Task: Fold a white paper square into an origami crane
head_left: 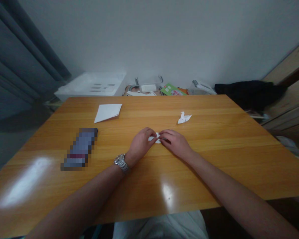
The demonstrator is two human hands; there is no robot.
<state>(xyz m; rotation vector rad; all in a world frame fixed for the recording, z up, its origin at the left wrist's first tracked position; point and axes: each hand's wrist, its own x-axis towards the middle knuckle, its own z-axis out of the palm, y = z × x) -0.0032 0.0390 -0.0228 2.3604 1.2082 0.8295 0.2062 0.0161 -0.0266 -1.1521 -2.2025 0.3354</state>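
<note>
Between my two hands is a small folded piece of white paper point(157, 138), partly hidden by the fingers, near the middle of the table. My left hand point(142, 143), with a metal watch point(122, 162) on its wrist, pinches the paper's left side between thumb and fingers. From the other side, my right hand point(176, 143) grips the right side with its fingertips. Beyond the right hand stands a white origami bird point(184, 118). Farther left lies a stack of white paper sheets point(108, 112).
A blurred-out phone-like device point(83, 146) lies on the left of the wooden table point(214, 132). Past the far edge are a white plastic tray point(97, 83), a green booklet point(171, 89) and a black cloth point(249, 93). A grey curtain point(20, 43) hangs at left.
</note>
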